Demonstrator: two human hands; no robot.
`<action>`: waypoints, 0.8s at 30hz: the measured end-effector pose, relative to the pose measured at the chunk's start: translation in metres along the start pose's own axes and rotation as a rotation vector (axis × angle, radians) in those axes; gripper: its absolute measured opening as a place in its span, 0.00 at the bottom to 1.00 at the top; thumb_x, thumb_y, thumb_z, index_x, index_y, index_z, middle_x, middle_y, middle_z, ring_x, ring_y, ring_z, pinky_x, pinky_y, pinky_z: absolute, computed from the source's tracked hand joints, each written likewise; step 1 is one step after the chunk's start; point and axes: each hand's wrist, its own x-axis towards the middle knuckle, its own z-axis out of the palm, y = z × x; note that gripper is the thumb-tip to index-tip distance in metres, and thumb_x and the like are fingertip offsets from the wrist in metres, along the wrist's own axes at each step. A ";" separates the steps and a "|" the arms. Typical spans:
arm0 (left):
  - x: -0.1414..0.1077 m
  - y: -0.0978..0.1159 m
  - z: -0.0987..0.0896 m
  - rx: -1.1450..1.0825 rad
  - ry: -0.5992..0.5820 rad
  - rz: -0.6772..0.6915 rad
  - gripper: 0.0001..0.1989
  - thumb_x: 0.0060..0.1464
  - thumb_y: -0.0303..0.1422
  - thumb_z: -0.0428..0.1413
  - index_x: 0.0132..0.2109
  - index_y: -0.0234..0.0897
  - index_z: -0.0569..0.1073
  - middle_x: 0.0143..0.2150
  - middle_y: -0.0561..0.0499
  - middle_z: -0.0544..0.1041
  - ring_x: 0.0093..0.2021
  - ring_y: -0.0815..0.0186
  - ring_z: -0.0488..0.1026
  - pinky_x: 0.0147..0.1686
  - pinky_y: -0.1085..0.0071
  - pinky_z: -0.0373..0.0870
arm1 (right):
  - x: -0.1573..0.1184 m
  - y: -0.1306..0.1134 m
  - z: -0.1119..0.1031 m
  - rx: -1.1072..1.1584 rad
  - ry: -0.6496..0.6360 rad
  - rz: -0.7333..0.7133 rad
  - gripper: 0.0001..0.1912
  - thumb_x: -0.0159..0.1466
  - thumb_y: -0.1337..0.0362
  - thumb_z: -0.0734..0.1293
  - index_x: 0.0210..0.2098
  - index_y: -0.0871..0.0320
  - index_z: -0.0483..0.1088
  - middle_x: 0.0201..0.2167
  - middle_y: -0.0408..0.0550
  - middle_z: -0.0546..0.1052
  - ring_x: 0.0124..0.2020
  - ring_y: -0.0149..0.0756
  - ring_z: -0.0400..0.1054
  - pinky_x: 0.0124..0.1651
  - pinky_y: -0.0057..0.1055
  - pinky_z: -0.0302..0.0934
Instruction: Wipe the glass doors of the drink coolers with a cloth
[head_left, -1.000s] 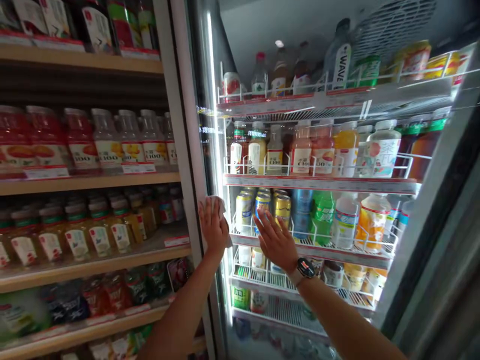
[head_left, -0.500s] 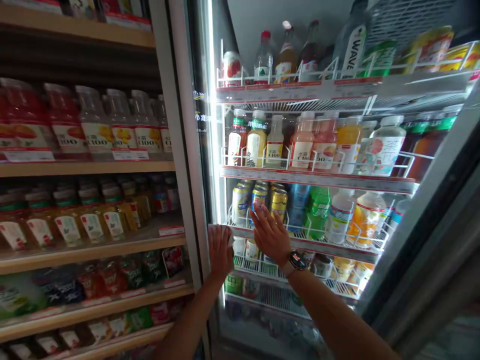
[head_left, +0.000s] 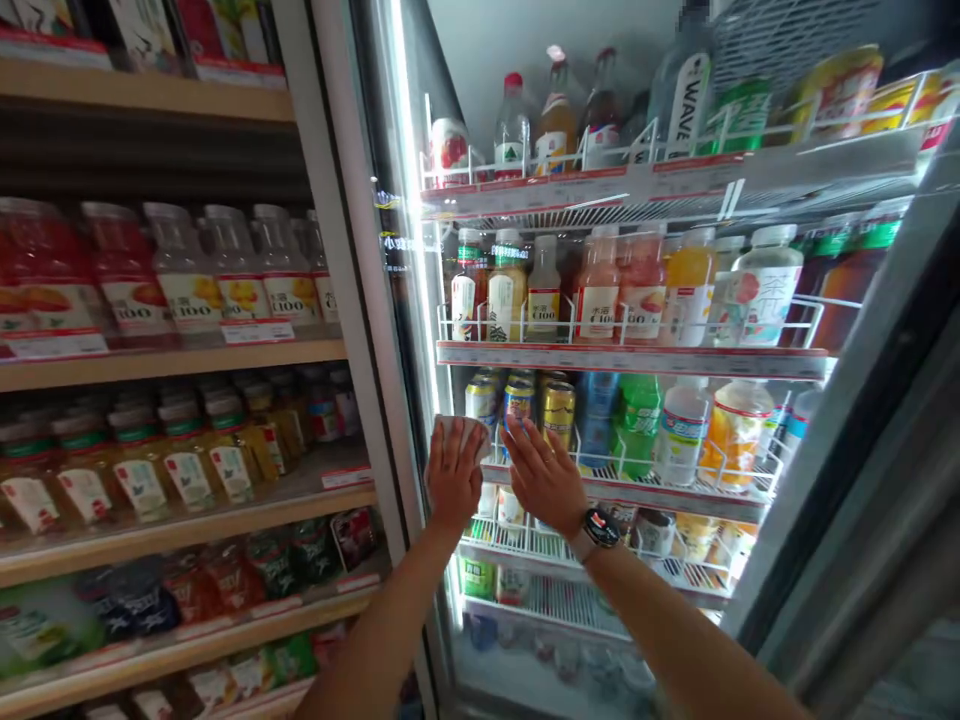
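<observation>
My left hand point(head_left: 455, 470) lies flat over a pale wiping cloth point(head_left: 477, 430), pressing it to the glass of a cooler door. Part of the cloth shows past the fingertips; the rest is under the palm. To its right, my right hand point(head_left: 546, 475) has its fingers stretched out against the glass, with nothing visible in it. A dark-faced watch point(head_left: 601, 527) is on the right wrist. Behind the glass, close to both hands, stand a blue can point(head_left: 518, 396) and a gold can point(head_left: 558, 408).
Bottled drinks point(head_left: 598, 285) fill the cooler's wire-fronted shelves. At left, an open wooden shelf unit point(head_left: 180, 365) carries rows of juice bottles point(head_left: 196, 275) and snack bags. A metal door frame point(head_left: 352, 290) runs between unit and cooler. A dark frame edge point(head_left: 847, 450) slants at right.
My left hand has moved up and to the right with the cloth, from the door's frame side towards my right hand. My right hand stays nearly in place. The view has shifted slightly.
</observation>
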 end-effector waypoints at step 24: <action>-0.005 0.021 0.010 -0.038 0.048 0.090 0.27 0.63 0.27 0.47 0.68 0.40 0.57 0.69 0.47 0.60 0.72 0.54 0.45 0.68 0.54 0.54 | -0.002 0.001 0.004 -0.039 0.015 -0.015 0.28 0.66 0.70 0.57 0.65 0.66 0.59 0.66 0.55 0.63 0.71 0.38 0.48 0.73 0.41 0.37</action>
